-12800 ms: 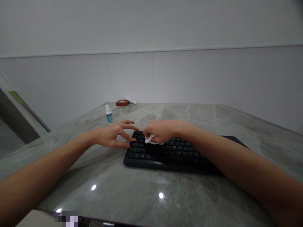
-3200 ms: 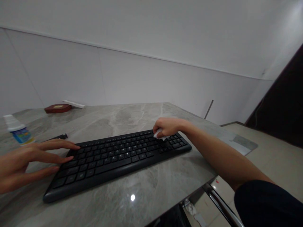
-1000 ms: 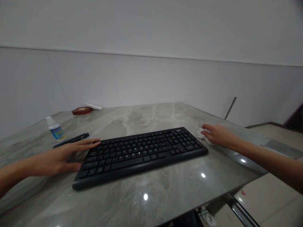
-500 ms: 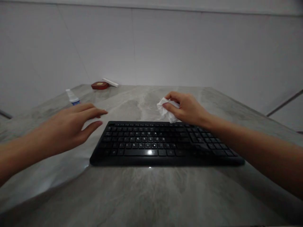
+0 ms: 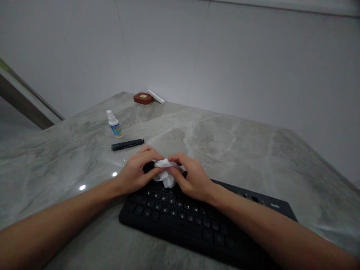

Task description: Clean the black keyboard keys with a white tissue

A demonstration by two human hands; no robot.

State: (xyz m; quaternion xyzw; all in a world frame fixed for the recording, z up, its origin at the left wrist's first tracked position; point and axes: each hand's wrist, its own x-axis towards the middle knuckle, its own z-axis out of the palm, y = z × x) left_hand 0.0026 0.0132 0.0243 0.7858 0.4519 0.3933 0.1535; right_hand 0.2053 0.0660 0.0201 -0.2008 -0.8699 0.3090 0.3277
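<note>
A crumpled white tissue (image 5: 168, 180) is pinched between both hands above the top left part of a black keyboard (image 5: 180, 225). My left hand (image 5: 139, 170) grips its left side with thumb and fingers. On the other side, my right hand (image 5: 192, 178) holds it the same way, the thumbs close together. The forearms cover part of the keyboard, which sits at an angle in view. Whether the tissue touches the keys cannot be made out.
Beyond my left hand, a black brush-like tool (image 5: 127, 144) lies on the grey marbled table (image 5: 242, 150). A small white spray bottle (image 5: 114, 124) stands behind it. At the back are a reddish-brown box (image 5: 143, 98) and a white flat bar (image 5: 156, 96), near the wall.
My left hand has come over to the tissue and taken hold of it. My right hand has brought the tissue left. The view has turned left, showing the black tool and whole bottle.
</note>
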